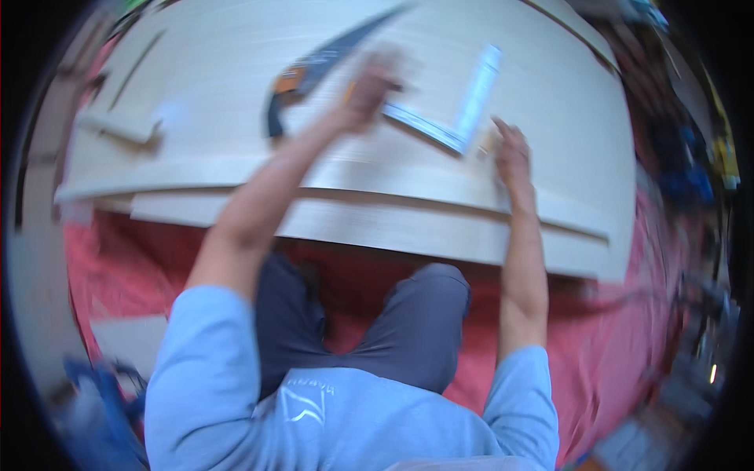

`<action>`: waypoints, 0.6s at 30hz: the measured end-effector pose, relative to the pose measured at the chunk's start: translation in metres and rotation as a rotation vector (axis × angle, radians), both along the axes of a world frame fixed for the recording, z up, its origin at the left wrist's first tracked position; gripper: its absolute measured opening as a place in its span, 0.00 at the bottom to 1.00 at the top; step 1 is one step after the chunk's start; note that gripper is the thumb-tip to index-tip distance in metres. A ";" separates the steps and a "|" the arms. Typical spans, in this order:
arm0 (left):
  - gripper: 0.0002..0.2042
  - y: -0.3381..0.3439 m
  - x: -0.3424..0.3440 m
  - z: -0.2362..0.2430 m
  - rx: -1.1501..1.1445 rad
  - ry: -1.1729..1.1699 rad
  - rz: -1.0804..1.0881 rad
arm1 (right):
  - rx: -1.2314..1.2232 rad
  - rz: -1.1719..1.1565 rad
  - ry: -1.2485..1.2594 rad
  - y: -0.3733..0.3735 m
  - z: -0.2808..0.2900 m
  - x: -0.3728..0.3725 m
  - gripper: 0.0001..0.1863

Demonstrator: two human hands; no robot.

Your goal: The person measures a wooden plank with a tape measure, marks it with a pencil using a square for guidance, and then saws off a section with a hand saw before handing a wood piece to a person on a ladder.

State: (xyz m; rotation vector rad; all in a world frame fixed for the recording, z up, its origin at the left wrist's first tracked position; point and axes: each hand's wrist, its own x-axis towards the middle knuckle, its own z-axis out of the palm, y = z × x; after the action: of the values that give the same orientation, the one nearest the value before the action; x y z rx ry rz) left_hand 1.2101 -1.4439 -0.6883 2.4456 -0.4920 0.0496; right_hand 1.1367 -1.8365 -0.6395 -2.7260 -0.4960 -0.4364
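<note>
A metal L-shaped carpenter's square (pixel 425 128) lies on a large pale wooden board (pixel 565 118) in front of me. My left hand (pixel 371 90) is at the left end of its lower arm, smeared by motion. A small yellow spot shows at that hand, but I cannot make out what it is. Just left of it lies a handsaw (pixel 322 67) with a dark blade and a black and orange handle. To the right of the square's corner, my right hand (pixel 512 153) hovers at the board with fingers apart. Nothing shows in its grip.
A small pale wood piece (pixel 118 127) and a thin dark strip (pixel 137 69) lie at the board's left. Along the near edge runs a long wooden strip (pixel 377 212). Red sheeting (pixel 581 337) spreads under the board. Blurred clutter (pixel 687 173) stands at the right.
</note>
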 end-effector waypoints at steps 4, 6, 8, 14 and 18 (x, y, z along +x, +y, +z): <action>0.26 0.011 -0.044 0.032 0.535 0.051 0.397 | 0.152 -0.475 0.141 -0.036 0.022 -0.094 0.11; 0.30 0.060 -0.042 0.045 0.485 0.028 0.494 | -0.013 -0.372 0.179 0.007 0.031 -0.122 0.13; 0.31 0.088 -0.034 0.056 0.210 0.305 0.467 | 0.033 -0.332 0.265 0.050 0.035 -0.147 0.16; 0.20 0.088 -0.059 0.168 -0.159 0.117 0.549 | 1.099 -0.191 0.887 0.188 0.155 -0.174 0.29; 0.16 -0.040 -0.167 0.249 -0.298 0.006 0.515 | 1.397 -0.246 0.925 0.211 0.203 -0.176 0.35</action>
State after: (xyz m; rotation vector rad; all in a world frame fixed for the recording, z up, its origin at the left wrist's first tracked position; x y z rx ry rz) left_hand 1.0432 -1.4843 -0.4397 2.2131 0.1509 0.3068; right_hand 0.9603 -1.6259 -0.4363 -1.3353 0.3317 0.3584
